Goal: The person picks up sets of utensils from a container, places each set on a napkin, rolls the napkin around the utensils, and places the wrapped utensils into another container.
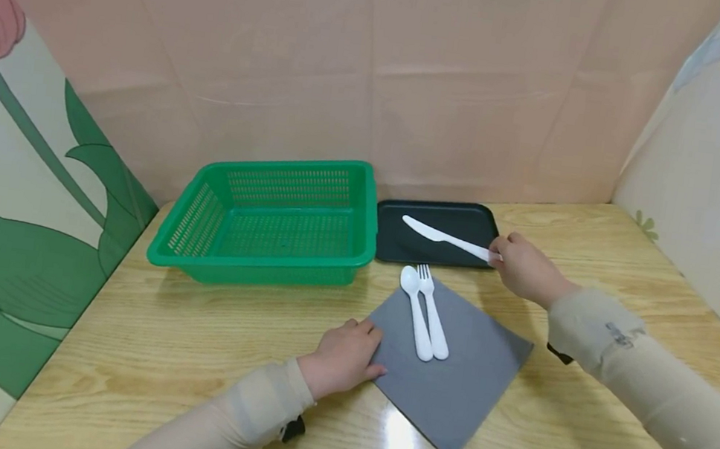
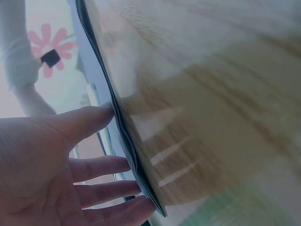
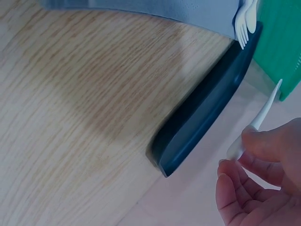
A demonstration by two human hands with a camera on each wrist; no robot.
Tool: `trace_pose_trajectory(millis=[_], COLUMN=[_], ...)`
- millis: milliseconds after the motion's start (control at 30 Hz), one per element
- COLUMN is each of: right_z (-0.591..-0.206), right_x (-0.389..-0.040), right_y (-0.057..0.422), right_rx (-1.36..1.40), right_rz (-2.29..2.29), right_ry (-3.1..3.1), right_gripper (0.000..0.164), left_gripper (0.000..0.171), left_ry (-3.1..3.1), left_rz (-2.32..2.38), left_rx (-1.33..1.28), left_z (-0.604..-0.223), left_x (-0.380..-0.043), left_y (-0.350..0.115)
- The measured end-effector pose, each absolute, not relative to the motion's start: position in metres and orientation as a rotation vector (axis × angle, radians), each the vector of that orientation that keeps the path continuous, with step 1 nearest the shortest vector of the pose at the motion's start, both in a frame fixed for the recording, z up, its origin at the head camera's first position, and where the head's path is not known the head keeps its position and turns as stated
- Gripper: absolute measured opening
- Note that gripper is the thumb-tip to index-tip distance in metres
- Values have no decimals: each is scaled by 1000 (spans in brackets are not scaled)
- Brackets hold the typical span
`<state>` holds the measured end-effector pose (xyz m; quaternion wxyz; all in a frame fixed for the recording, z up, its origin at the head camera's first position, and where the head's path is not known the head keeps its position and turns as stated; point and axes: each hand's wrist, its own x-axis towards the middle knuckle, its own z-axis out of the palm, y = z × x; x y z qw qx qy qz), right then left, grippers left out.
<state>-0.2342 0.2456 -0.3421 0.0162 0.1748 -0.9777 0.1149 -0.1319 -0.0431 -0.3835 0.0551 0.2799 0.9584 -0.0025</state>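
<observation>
A white plastic knife [image 1: 442, 238] is pinched at its handle end by my right hand [image 1: 526, 270], its blade pointing left over the black tray [image 1: 391, 247]. The right wrist view shows the same knife [image 3: 263, 110] between thumb and fingers, above the tray [image 3: 202, 110]. On the grey napkin [image 1: 445, 407] a white spoon [image 1: 418, 321] and a white fork [image 1: 434, 320] lie side by side, heads toward the tray. My left hand [image 1: 344, 357] rests at the napkin's left edge, and in the left wrist view its fairly straight fingers [image 2: 101, 167] touch that edge.
A green plastic basket [image 1: 254, 264] with perforated walls stands left of the tray, close beside it. The wooden table [image 1: 180, 367] backs onto a pink covered wall [image 1: 286, 58]. Printed panels with flowers border the left and right sides.
</observation>
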Motion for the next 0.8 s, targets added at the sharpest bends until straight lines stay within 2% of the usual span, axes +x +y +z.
trace_pose_trajectory(millis=[800], right_z=[-349], right_x=[-226], right_y=[252], right_rx=[579], right_rz=[337], right_ry=[-3009], right_gripper=[16], left_gripper=[39], left_ry=[2910], left_rz=[-10], left_rx=[865], left_z=[-382], left_x=[-131], left_y=[-44])
